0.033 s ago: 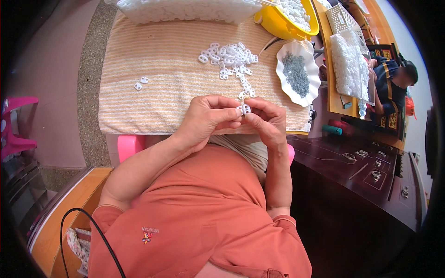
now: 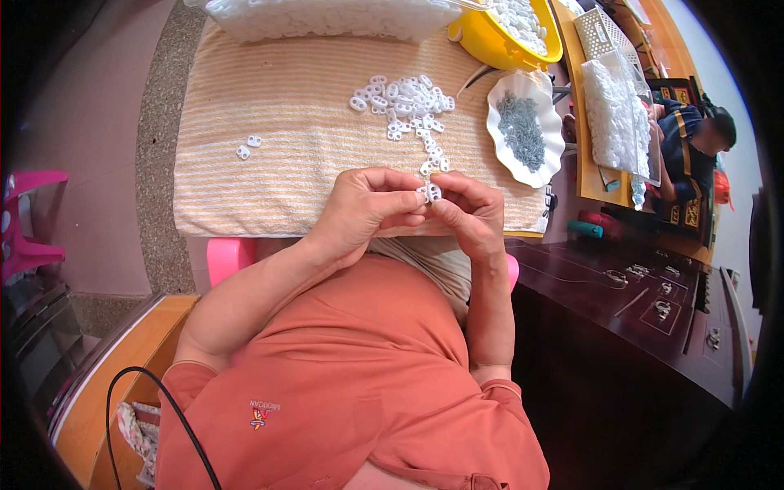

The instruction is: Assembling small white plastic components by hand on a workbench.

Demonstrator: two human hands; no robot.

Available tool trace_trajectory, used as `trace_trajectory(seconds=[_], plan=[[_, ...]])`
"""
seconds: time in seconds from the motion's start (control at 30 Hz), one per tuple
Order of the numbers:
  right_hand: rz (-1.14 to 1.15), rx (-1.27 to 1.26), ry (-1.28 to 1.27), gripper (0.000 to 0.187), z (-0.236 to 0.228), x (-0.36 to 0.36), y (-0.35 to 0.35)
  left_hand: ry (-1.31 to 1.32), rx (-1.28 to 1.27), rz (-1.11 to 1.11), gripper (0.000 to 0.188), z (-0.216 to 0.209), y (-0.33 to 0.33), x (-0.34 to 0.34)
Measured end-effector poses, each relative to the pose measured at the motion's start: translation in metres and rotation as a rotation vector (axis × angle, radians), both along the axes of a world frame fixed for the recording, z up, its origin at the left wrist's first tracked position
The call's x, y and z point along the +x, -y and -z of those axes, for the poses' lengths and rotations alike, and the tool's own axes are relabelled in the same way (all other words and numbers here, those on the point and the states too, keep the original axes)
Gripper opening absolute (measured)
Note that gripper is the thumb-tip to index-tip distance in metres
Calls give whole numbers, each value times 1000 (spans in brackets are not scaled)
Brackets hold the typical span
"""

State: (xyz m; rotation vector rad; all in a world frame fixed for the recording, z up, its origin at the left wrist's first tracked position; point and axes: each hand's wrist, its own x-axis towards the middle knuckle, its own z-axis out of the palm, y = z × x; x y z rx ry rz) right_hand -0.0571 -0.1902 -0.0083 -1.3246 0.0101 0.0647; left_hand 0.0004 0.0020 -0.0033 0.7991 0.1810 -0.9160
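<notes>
Over the near edge of the towel, my left hand and my right hand meet fingertip to fingertip. Both pinch a small white two-hole plastic piece, shaped like a cord lock. Fingers partly cover it, so anything else between them is hidden. Just beyond my fingertips a loose trail of like pieces leads to a pile of them. Two more white pieces lie apart on the left. To the right is a white wavy-rimmed dish of small grey parts, perhaps springs.
A striped towel covers the table. At the back stand a clear bin of white parts and a yellow basin. Another clear box is on the right, with a person beyond it. A pink stool stands left.
</notes>
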Motion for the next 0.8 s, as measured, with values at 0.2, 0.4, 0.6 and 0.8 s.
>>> trace_trajectory(seconds=[0.2, 0.4, 0.6, 0.8], plan=[[15, 21, -21, 31, 4, -1, -2, 1, 8, 8, 14, 1, 0, 0], [26, 37, -45, 30, 8, -3, -1, 32, -6, -4, 18, 4, 1, -1], [26, 122, -63, 30, 9, -5, -3, 24, 6, 14, 15, 0, 0, -1], [32, 121, -53, 30, 12, -6, -1, 12, 21, 25, 15, -2, 1, -1]])
